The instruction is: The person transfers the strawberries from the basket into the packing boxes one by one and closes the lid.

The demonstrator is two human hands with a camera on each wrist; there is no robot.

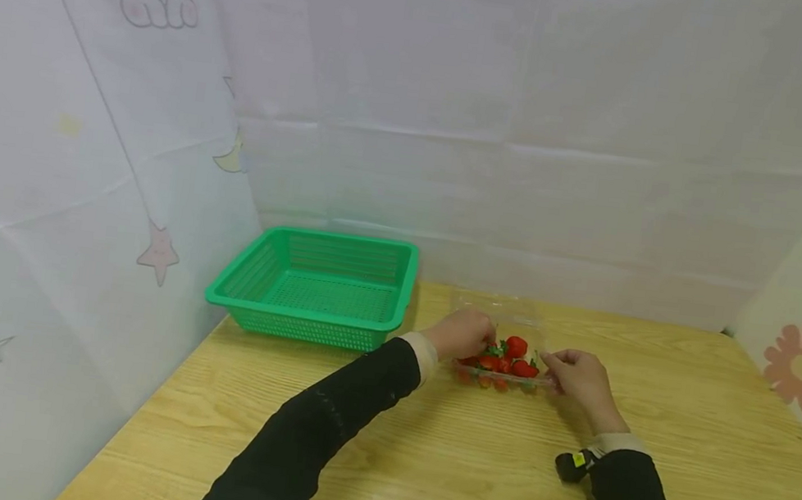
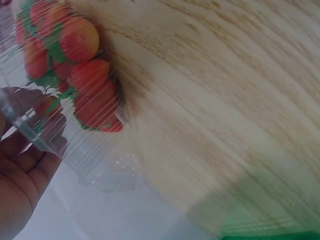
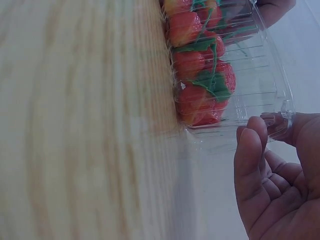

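A clear plastic box (image 1: 537,344) holds several red strawberries (image 1: 517,346) with green leaves. My left hand (image 1: 464,335) reaches over its left side, fingertips down among the fruit. Through the clear wall in the left wrist view, its fingers (image 2: 42,167) curl about a small strawberry (image 2: 46,106), partly hidden. At the opposite side, my right hand (image 1: 579,379) pinches the rim of the box between thumb and fingers. Strawberries (image 3: 192,65) press against the ribbed wall in the right wrist view, close to the right hand (image 3: 280,175).
A green plastic basket (image 1: 395,299) with slotted walls stands at the table's back left, left of the box. The wooden table (image 1: 450,470) meets a pale printed cloth (image 1: 401,118) behind it. A small black device (image 1: 572,466) is strapped at the right wrist.
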